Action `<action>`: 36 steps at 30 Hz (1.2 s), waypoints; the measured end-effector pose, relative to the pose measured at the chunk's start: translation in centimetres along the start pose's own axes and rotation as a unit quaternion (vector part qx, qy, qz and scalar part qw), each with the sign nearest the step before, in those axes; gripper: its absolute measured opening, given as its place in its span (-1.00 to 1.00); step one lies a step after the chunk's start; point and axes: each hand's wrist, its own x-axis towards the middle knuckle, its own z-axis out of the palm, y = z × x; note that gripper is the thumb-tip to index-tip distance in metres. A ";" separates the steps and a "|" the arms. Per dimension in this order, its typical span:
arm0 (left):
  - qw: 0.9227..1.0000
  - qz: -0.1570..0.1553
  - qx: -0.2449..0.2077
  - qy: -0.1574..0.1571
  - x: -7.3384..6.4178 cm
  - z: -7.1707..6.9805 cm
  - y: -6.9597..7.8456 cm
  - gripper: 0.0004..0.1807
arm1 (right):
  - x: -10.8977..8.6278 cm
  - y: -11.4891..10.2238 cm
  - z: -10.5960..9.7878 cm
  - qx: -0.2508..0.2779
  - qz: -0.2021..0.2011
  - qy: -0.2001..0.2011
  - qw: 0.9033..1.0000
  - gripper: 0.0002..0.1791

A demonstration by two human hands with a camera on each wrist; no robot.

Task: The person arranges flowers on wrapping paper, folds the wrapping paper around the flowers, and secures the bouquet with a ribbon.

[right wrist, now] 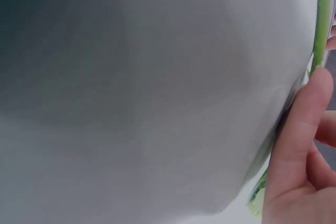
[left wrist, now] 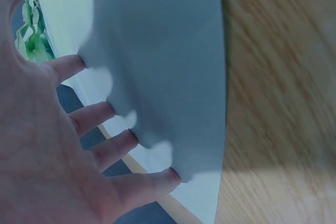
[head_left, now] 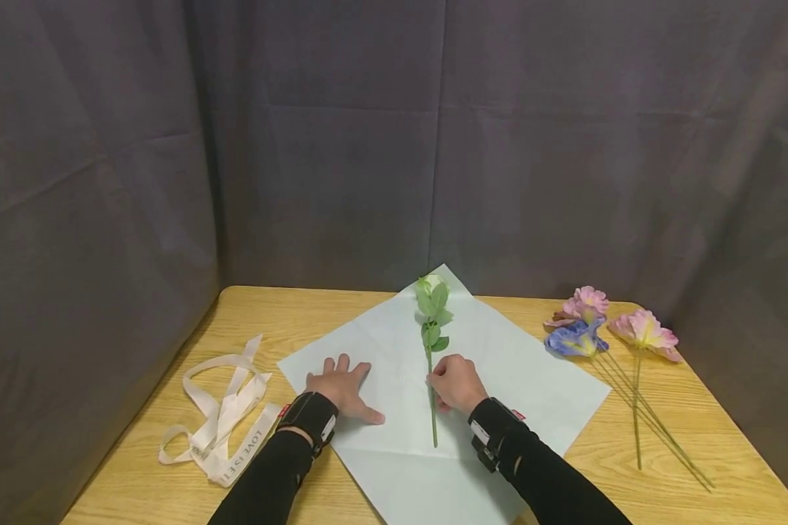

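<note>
A pale square sheet of wrapping paper (head_left: 394,430) lies on the wooden table with one corner pointing away from me. On its middle lies a white rose (head_left: 432,328) with green leaves, its bloom at the far corner and its stem toward me. My right hand (head_left: 458,383) pinches the stem partway down; the right wrist view shows the thumb against the green stem (right wrist: 324,14). To the left, my left hand (head_left: 341,390) rests on the paper with fingers spread, and the left wrist view shows its fingertips (left wrist: 169,179) touching the sheet near its edge.
A loosely looped white ribbon (head_left: 219,423) with printed letters lies on the left of the table. On the right are pink flowers (head_left: 645,332) and a blue flower (head_left: 574,339) with long thin stems. Grey curtains (head_left: 341,146) stand behind and at both sides.
</note>
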 end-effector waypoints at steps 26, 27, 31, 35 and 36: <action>1.000 0.004 -0.006 -0.016 -0.3 -0.4 0.0 0.15 | -3.8 12.5 -20.1 -0.239 0.102 0.106 0.960 -0.81; 1.000 0.004 -0.006 -0.015 -0.3 -0.4 0.0 0.15 | -4.1 13.0 -20.6 -0.245 0.113 0.108 0.957 -0.80; 1.000 0.003 -0.005 -0.013 -0.4 -0.5 0.1 0.15 | -5.1 14.5 -21.8 -0.252 0.149 0.113 0.949 -0.68; 1.000 0.002 -0.003 -0.012 -0.4 -0.5 0.2 0.15 | -5.3 15.4 -21.8 -0.248 0.169 0.107 0.948 -0.64; 1.000 0.001 -0.003 -0.011 -0.4 -0.5 0.2 0.15 | -5.2 15.5 -21.7 -0.248 0.168 0.105 0.948 -0.66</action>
